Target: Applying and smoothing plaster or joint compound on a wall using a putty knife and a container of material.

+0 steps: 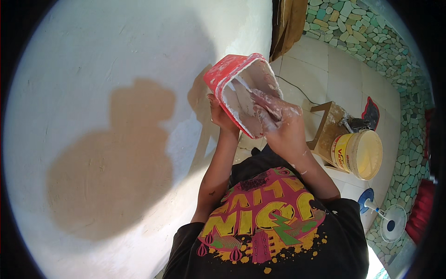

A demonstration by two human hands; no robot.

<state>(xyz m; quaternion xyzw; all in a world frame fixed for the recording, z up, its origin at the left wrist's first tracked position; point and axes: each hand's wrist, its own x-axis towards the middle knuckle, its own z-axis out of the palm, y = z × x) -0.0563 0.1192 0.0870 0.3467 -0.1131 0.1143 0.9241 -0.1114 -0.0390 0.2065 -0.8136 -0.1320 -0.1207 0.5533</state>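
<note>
My left hand [221,113] is wrapped round the side of a red plastic tub [226,68], held up close to the wall and tilted so its opening faces me. White putty [239,104] coats the tub's inner walls and rim. Inside the opening is my right hand [274,111], its fingers closed and smeared with white. A thin pale tool [242,83], coated in putty, sticks out past those fingers; its kind cannot be made out. White spots also mark the right wrist and forearm.
A pale plastered wall [116,46] fills the left side, carrying my shadow. To the right, a wooden stool [323,128] stands by a white and yellow bucket [369,153] on floor tiles. Beyond are a fan [392,223], a cable [297,88] and pebble-patterned stone [353,23]. Brown cloth [285,23] hangs ahead.
</note>
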